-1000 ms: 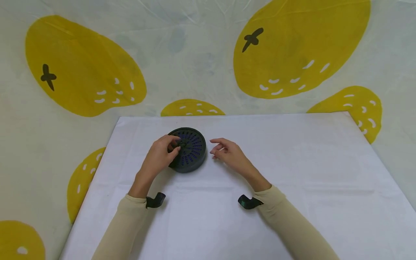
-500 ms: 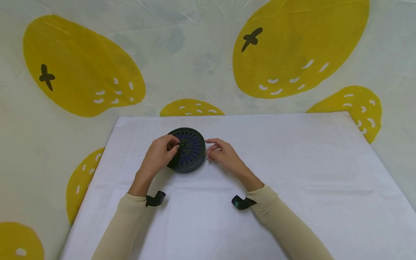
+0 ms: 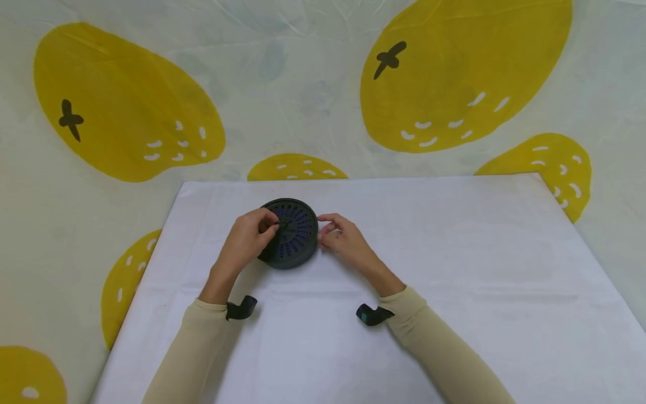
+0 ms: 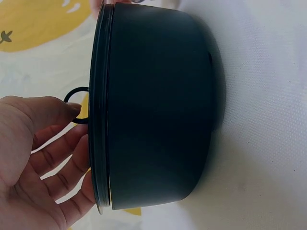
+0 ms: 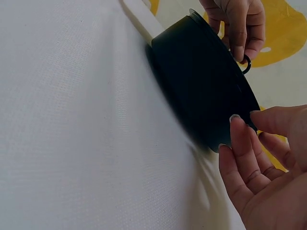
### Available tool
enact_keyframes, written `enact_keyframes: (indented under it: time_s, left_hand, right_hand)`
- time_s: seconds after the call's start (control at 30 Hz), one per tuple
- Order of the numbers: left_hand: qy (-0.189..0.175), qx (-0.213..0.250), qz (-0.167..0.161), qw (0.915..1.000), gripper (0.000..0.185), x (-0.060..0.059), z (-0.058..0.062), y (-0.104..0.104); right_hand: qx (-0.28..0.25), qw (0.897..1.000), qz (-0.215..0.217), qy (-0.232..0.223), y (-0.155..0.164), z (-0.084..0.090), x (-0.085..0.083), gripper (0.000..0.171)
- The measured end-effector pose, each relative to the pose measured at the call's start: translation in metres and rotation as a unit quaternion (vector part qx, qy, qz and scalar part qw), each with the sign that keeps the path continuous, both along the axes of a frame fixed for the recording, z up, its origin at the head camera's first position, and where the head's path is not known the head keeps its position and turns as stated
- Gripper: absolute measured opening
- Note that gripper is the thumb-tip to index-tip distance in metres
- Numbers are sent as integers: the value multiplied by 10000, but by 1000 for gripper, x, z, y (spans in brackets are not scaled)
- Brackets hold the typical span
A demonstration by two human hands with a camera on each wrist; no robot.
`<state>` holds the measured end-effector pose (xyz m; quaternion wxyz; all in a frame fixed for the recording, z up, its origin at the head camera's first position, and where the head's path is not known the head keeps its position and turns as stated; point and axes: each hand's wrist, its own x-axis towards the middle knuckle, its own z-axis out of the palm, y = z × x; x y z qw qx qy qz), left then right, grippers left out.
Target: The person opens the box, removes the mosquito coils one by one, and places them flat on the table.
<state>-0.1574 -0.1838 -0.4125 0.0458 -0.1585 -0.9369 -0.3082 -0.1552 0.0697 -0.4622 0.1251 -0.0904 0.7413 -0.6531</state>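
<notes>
A round black mosquito coil holder [image 3: 290, 262] stands on the white table, left of centre. Its slotted lid [image 3: 301, 227] sits on top, purple showing in the slots. In the left wrist view, a small wire ring [image 4: 82, 89] rises from the lid. My left hand [image 3: 250, 231] pinches this ring between thumb and fingers, the other fingers close along the lid. On the opposite side, my right hand [image 3: 343, 235] is at the holder with spread, loosely bent fingers. Its fingertips [image 5: 234, 119] lie right at the lid's rim and side wall in the right wrist view.
The table is covered with a white cloth [image 3: 454, 252], slightly creased. Behind it hangs a pale backdrop [image 3: 292, 84] printed with big yellow fruit. A black wrist camera [image 3: 242, 307] sits at my left cuff, another camera [image 3: 373, 315] at my right.
My right hand has moved left, from a gap beside the holder to its rim. My left hand keeps its pinch on the ring, and the holder stays in place.
</notes>
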Motion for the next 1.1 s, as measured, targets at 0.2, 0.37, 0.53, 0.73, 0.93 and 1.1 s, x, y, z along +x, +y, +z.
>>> enact_keyframes:
  time_s: [0.2,0.37,0.53,0.73,0.93,1.1]
  left_hand:
    - [23,49,-44,10000,9,-1,-1,0]
    - [112,136,-94,9998,9,-2,-3,-1]
    - [218,195,-78,9995,8,-2,-3,-3]
    - [202,248,-94,9994,8,-3,-2,-3]
    - [57,351,-65,9993,8,-2,0,-3]
    - [-13,361,-52,9993,8,-2,0,-4]
  right_hand:
    - [-94,9999,-49,-85,-1,0,-1,42]
    - [-191,9995,-86,-227,-2,0,-2,37]
    - [-208,9995,-39,-252,-3,0,-3,36]
    - [-202,9995,-47,-258,-3,1,-5,37]
    - [-221,9993,61,-293,-3,2,-6,37]
    - [-260,9989,158,-351,-2,2,-7,39]
